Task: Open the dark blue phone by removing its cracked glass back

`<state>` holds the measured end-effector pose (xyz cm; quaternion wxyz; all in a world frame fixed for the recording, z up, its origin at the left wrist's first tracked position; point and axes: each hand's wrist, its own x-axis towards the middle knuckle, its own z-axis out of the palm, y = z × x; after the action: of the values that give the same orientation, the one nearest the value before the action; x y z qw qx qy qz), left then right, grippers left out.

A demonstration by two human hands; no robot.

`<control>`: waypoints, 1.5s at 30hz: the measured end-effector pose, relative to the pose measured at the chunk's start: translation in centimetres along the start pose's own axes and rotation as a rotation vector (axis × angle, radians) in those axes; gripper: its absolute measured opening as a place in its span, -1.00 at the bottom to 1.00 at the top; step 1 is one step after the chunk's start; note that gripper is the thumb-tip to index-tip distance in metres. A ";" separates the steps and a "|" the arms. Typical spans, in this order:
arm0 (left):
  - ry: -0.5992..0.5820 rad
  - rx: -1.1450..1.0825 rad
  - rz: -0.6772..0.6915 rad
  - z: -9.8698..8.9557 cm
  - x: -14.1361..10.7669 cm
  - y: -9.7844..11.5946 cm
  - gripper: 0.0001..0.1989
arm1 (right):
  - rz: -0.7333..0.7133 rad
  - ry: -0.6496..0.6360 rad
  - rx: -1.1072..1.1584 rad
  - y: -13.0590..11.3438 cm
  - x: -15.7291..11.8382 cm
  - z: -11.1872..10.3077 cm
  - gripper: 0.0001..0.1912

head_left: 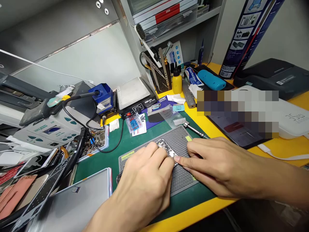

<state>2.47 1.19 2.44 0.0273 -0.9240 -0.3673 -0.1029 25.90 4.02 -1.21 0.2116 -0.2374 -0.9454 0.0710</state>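
A small opened electronic device [166, 147] with bare circuitry lies on the grey honeycomb-patterned pad [183, 180]. My left hand [147, 174] covers its near left part, fingers curled down around it. From the right, my right hand [212, 162] reaches in with the index finger stretched out, its tip touching the device's right edge; the other fingers are folded, and nothing shows in them. A dark rounded end [118, 177] sticks out to the left of my left hand. What lies under the left palm is hidden.
A screwdriver [195, 129] lies behind the pad. A grey tray [79, 206] sits at the left front, a parts tray [96, 140] behind it. Further back are a heating plate [132, 93], a yellow bottle [177, 82] and a tool holder [160, 80]. A tablet [236, 125] lies right.
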 end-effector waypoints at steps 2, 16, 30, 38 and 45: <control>-0.002 -0.023 0.011 0.1 0.0 -0.1 -0.84 | -0.011 -0.005 -0.013 0.0 0.0 0.1 -0.73; 0.133 -0.049 0.047 0.1 -1.6 -0.3 -0.86 | -0.022 -0.081 -0.036 0.0 -0.2 0.1 -0.68; 0.221 -0.067 -0.024 0.7 -3.1 0.3 -0.83 | -0.018 -0.039 -0.017 0.0 -0.3 0.3 -0.66; 0.233 -0.065 -0.052 0.3 -3.7 0.2 -0.82 | -0.028 -0.026 -0.024 0.0 -0.3 0.3 -0.71; 0.308 -0.034 -0.243 -2.7 -6.7 0.6 -0.80 | -0.055 0.003 -0.023 0.0 0.0 0.3 -0.69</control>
<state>-2.29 -4.13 3.73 0.0550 -0.8466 -0.4657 -0.2516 25.81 3.99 -1.46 0.2120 -0.2140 -0.9520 0.0538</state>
